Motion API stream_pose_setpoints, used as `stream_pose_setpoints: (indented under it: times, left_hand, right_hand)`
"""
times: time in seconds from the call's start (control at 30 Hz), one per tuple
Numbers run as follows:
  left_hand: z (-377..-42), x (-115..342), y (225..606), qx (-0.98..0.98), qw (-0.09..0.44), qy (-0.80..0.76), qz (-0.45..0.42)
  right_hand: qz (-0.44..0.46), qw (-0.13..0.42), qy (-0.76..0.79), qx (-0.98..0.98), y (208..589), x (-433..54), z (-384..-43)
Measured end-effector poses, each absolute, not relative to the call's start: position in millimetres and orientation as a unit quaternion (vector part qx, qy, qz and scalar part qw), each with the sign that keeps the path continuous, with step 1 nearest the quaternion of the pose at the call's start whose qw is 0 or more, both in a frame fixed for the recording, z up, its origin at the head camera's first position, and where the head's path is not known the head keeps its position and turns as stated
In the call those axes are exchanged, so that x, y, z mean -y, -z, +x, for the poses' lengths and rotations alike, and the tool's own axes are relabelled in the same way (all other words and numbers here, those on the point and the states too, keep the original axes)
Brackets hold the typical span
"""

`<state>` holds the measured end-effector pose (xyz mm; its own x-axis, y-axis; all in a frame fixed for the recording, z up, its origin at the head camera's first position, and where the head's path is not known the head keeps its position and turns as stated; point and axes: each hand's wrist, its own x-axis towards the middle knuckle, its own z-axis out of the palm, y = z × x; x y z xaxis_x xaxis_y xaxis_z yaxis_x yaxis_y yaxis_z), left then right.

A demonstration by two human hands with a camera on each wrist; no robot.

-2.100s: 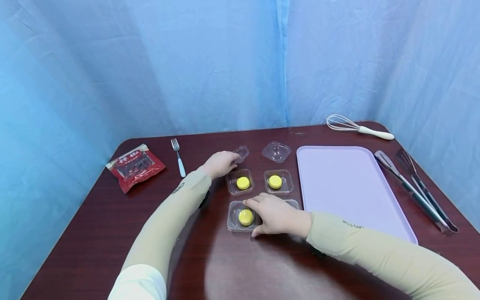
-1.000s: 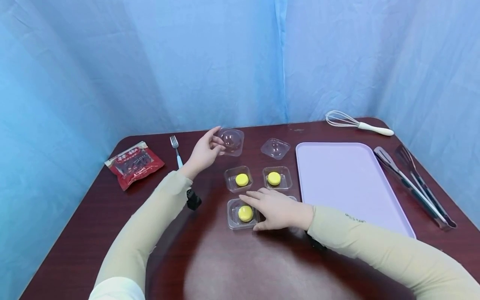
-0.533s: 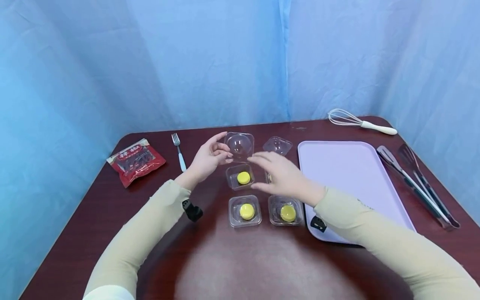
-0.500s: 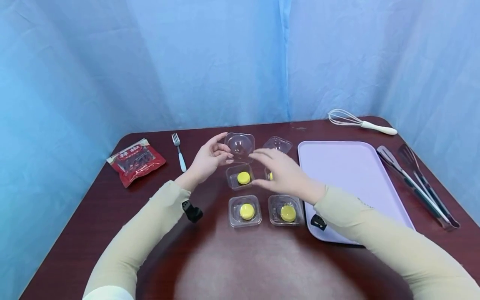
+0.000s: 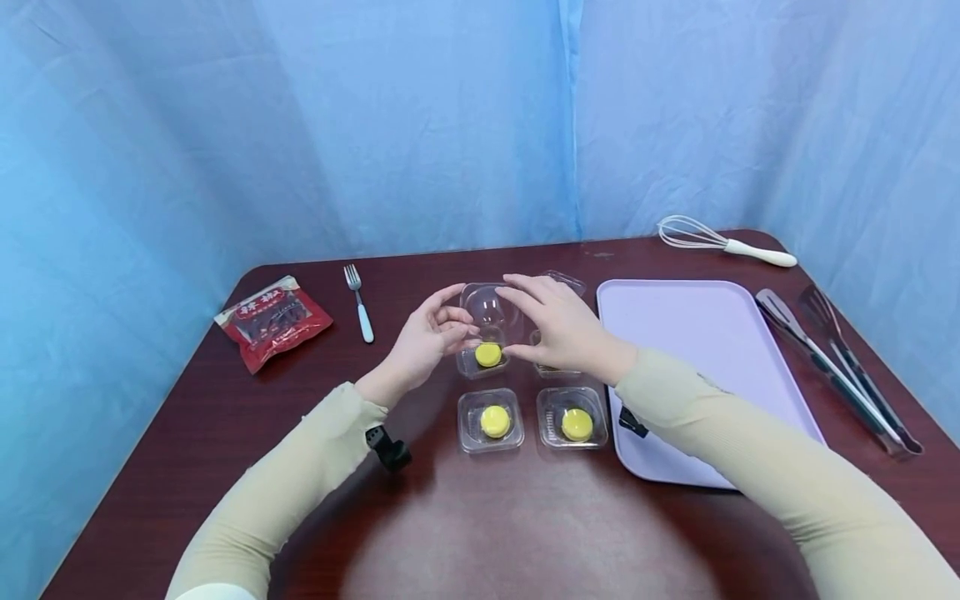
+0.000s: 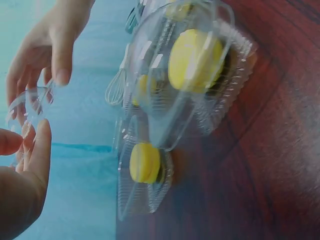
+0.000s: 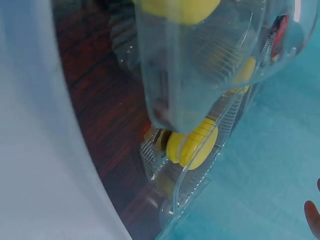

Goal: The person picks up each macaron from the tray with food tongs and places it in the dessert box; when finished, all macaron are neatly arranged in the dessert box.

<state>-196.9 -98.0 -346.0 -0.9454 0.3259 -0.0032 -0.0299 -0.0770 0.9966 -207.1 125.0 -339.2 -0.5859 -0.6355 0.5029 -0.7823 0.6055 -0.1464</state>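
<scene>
My left hand (image 5: 423, 343) pinches the left edge of a clear domed plastic lid (image 5: 489, 310). My right hand (image 5: 573, 329) holds its right edge, thumb and fingers spread apart; the left wrist view also shows both hands on the lid (image 6: 31, 102). The lid is tilted above the far left clear tray (image 5: 467, 367), which holds a yellow macaron (image 5: 488, 355). Behind my right hand, the far right tray (image 5: 557, 369) is mostly hidden. Two nearer clear boxes, left (image 5: 468, 408) and right (image 5: 551, 408), each contain a yellow macaron and appear covered by domed lids.
Another clear lid (image 5: 567, 282) lies behind my right hand, partly hidden. A lilac tray (image 5: 690, 350) is on the right, with tongs (image 5: 825, 358) beyond it and a whisk (image 5: 720, 242) at the back. Leftward are a fork (image 5: 362, 308) and a red food packet (image 5: 273, 323).
My left hand picked up the lid from behind the trays and brought it rightward and nearer. My right hand left the near right box and moved up to the lid's right edge.
</scene>
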Motion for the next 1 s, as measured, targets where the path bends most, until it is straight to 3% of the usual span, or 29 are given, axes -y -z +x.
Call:
stream_pose_setpoints:
  times: [0.23, 0.57, 1.0]
  left_hand:
    - [-199, 98, 353, -0.685, 0.128, -0.712, 0.084]
    - [-207, 105, 366, -0.86, 0.075, -0.489, 0.123]
    - [-208, 98, 371, -0.938, 0.083, -0.313, 0.126]
  right_hand:
    - [0.411, 0.188, -0.161, 0.877, 343, -119, -217]
    - [0.418, 0.062, -0.162, 0.892, 351, -113, -235]
    - [0.403, -0.043, -0.145, 0.903, 368, -104, -244]
